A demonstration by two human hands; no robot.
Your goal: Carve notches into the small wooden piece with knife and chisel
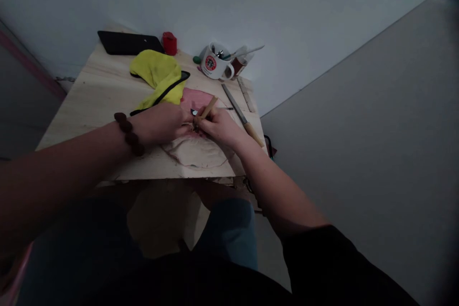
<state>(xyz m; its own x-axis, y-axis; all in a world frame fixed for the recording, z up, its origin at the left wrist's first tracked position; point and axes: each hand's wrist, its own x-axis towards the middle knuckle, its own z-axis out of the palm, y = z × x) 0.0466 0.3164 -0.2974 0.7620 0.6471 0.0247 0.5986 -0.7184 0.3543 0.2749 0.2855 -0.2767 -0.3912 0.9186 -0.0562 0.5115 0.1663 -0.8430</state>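
Observation:
My left hand (168,122) is closed at the middle of the table, its fingertips meeting those of my right hand. Whatever it grips is small, dark and too hidden to name. My right hand (222,126) is closed on a flat tan strip (210,107), which slants up from between thumb and fingers. A small, shiny dark-edged thing (194,112) shows beside the left fingers. Beneath both hands lie a pink cloth (193,97) and a pale round cloth (201,153). Right of my right hand rests a file with a wooden handle (242,114).
A yellow cloth with black edging (158,74) lies behind my left hand. Along the wall stand a black flat device (129,43), a red container (169,43), a white mug with tools (214,64) and a jar (239,63). A ruler (245,94) lies by the table's right edge.

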